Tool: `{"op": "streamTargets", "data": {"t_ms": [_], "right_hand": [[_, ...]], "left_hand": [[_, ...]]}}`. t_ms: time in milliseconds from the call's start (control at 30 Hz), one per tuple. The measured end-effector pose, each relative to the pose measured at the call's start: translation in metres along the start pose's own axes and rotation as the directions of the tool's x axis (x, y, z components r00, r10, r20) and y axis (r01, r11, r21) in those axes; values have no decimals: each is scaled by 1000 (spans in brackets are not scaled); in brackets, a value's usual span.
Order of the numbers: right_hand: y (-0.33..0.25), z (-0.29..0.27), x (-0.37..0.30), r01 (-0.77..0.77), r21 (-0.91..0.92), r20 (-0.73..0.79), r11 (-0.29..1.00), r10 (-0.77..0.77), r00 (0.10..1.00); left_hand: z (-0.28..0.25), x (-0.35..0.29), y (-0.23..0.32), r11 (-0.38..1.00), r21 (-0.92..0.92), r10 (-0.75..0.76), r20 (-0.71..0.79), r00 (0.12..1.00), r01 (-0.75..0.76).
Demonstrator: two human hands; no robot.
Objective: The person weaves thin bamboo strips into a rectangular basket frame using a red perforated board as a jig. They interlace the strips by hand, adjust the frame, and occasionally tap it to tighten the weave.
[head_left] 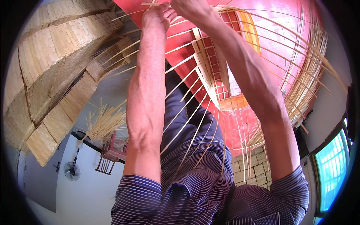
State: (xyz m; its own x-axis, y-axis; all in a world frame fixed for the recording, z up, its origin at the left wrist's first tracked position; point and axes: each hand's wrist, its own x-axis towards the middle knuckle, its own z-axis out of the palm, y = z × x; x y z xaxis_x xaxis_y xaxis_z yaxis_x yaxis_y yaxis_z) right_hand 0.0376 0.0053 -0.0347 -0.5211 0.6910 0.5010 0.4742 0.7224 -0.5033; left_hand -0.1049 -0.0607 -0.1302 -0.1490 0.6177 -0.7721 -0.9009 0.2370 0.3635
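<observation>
A half-woven bamboo basket lies on a red tabletop, with long loose strips fanning out toward me and to both sides. My left hand is at its far left part, the fingers curled around a pale bamboo strip at the top edge of the view. Close beside it on the right is my right hand, closed and partly cut off by the frame; what it grips, if anything, is hidden. Wooden slats stand inside the basket's open grid, between my forearms.
A bundle of thin bamboo strips lies along the red table's right side. Large woven panels stand at the left. On the floor beyond are a pile of cut strips and a small reddish chair. Strip ends reach over my lap.
</observation>
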Motion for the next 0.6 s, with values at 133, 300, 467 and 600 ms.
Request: {"op": "streamTargets", "data": {"t_ms": [133, 300, 467, 600], "right_hand": [[41, 40, 17, -483, -202, 484, 852, 516, 707], [43, 28, 21, -644, -248, 531, 724, 658, 535], [46, 27, 20, -417, -204, 664, 886, 438, 605], [31, 13, 17, -344, -110, 628, 933, 333, 704]], "left_hand": [[51, -49, 5, 994, 113, 2, -101, 995, 9], [47, -51, 11, 981, 186, 58, -27, 998, -52], [47, -52, 19, 924, 372, 36, 143, 989, -88], [52, -62, 24, 878, 438, 57, 304, 951, -193]]}}
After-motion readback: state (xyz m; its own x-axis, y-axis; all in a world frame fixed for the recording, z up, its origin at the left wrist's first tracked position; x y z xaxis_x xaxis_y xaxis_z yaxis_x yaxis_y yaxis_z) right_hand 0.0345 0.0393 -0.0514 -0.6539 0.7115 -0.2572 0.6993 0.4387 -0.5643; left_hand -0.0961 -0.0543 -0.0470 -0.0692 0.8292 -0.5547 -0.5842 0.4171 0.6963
